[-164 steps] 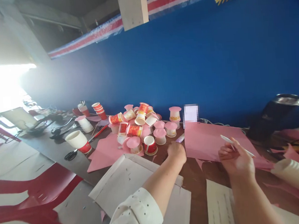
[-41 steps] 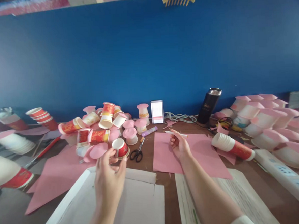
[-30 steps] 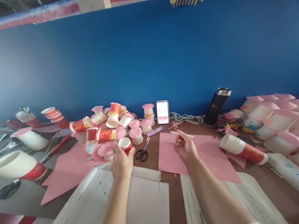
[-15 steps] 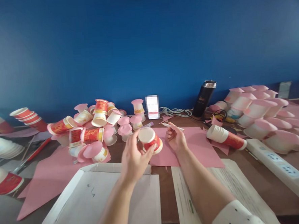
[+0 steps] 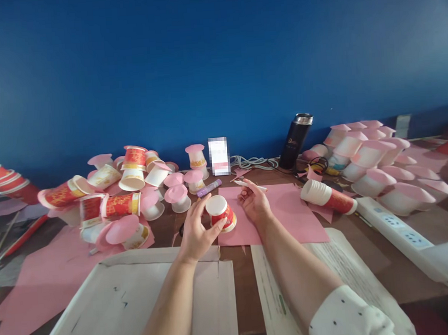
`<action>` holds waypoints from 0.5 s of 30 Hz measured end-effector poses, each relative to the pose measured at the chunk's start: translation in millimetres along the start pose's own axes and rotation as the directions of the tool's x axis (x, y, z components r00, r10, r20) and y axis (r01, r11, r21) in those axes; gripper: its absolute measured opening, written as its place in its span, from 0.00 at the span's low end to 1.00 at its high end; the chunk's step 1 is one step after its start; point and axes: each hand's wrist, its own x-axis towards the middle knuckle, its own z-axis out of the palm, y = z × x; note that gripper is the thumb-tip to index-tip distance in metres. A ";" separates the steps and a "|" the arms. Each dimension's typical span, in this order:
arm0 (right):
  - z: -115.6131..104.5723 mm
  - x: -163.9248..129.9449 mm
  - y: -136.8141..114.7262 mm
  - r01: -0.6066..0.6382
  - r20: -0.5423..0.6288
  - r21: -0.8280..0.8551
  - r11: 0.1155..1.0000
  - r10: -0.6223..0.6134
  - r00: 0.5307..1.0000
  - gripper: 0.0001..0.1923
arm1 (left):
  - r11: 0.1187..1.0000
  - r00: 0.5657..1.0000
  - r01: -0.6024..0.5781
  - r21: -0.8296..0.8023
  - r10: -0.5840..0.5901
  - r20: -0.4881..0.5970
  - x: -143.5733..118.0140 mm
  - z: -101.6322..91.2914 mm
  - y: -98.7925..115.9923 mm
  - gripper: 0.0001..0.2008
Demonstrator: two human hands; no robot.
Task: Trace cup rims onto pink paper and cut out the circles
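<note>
My left hand (image 5: 197, 232) is wrapped round a red and white paper cup (image 5: 223, 218), thumb at its front. Turned bottom up, the cup rests at the left edge of a pink paper sheet (image 5: 283, 214). My right hand (image 5: 255, 203), just to the right of it, holds a slim white pen (image 5: 251, 185) above the same sheet. Behind the cup lies a purple glue stick (image 5: 209, 188).
Paper cups with pink paper tops crowd the left (image 5: 123, 231) and right (image 5: 375, 153). A dark flask (image 5: 296, 142) leans near the blue wall beside white cables. A cup stack (image 5: 328, 197), a power strip (image 5: 402, 232) and a white box lid (image 5: 141, 299) lie nearer.
My left hand has lowered the cup onto the left edge of the pink sheet. My right hand still holds the pen. The view has turned somewhat to the right.
</note>
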 end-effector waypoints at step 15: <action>8.8 7.2 9.4 0.005 0.043 -0.035 0.999 -0.004 0.999 0.11 | 0.998 0.995 -0.035 0.052 0.030 0.090 0.1 2.6 -9.7 0.31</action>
